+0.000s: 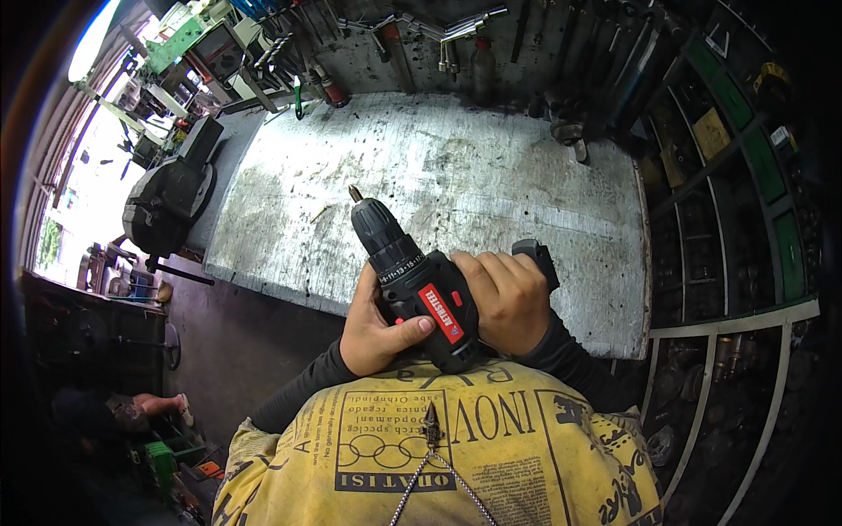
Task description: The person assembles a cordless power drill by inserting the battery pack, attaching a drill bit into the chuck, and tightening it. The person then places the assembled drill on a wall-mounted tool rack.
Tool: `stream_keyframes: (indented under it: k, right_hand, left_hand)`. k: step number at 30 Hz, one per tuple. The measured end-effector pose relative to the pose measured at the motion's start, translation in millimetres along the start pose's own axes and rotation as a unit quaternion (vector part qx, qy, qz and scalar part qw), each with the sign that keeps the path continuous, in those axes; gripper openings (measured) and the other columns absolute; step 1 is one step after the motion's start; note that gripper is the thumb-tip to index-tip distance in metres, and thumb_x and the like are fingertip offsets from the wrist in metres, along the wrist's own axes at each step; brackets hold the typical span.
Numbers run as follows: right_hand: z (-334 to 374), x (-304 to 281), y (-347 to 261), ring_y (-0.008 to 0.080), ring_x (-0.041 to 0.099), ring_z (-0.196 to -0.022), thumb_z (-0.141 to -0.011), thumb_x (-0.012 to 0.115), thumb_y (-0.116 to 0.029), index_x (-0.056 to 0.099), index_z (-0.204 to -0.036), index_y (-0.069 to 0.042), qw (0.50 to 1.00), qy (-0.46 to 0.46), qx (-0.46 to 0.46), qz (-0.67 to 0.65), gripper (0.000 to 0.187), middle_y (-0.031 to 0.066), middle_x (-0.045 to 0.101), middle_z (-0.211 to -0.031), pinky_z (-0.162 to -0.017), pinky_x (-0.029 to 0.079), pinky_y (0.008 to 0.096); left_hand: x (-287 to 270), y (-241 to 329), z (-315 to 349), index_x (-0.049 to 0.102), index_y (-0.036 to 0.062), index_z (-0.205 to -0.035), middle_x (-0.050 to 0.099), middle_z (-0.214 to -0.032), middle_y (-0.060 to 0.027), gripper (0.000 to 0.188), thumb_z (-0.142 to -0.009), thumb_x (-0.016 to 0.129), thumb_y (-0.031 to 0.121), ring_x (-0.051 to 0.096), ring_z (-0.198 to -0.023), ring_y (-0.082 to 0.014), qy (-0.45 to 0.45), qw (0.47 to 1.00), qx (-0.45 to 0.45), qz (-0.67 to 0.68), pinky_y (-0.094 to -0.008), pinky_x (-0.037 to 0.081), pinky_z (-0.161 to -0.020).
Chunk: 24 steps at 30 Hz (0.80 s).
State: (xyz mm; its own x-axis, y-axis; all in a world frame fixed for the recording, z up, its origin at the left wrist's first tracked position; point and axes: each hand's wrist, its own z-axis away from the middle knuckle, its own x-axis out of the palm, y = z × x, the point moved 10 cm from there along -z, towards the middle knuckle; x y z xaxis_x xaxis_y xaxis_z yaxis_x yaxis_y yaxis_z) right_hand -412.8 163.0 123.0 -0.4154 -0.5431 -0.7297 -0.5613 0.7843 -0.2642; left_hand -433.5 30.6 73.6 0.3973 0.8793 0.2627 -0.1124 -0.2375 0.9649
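Note:
A black cordless drill (406, 272) with a red label is held on its side close to my chest. Its chuck and a short bit (354, 193) point away and to the left, over the workbench (289, 219). My left hand (377, 329) clasps the drill body from the left, with the thumb lying across its side. My right hand (509, 298) is wrapped round the handle, which runs out to the right. Beyond its knuckles shows the dark handle base (539, 263). The trigger is hidden.
A heavy bench vise (171, 188) stands at the left. A green-handled tool (298, 98) lies at the bench's back edge, with tools hanging behind. Dark metal parts (568, 131) sit at the back right. Shelving (737, 324) lines the right. Another person's leg (162, 406) shows at lower left.

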Motion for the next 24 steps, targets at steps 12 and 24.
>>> stream_keyframes:
  k: [12,24]
  right_hand:
    - [3,-9,-13,0.0222,0.059,-0.068,-0.069,0.064,-0.007,0.061,-0.122,-0.002,0.998,0.051,-0.046,-0.006,0.053,0.0070,0.062,-0.084,-0.063,0.041,0.0355]
    - [9,-5,-14,0.0191,0.058,-0.068,-0.078,0.062,-0.019,0.061,-0.128,-0.013,0.997,0.033,-0.053,0.035,0.051,0.0081,0.062,-0.086,-0.065,0.040,0.0352]
  left_hand:
    - [-9,-15,5,0.031,0.0035,-0.136,0.055,-0.119,-0.0108,0.075,-0.079,0.078,0.012,0.057,-0.108,-0.0174,0.025,0.996,-0.033,0.078,-0.0335,0.049,-0.094]
    - [-5,-30,10,0.030,0.0074,-0.138,0.053,-0.124,-0.0134,0.075,-0.078,0.072,-0.006,0.057,-0.115,-0.0250,0.021,0.977,-0.106,0.184,-0.0429,0.051,-0.097]
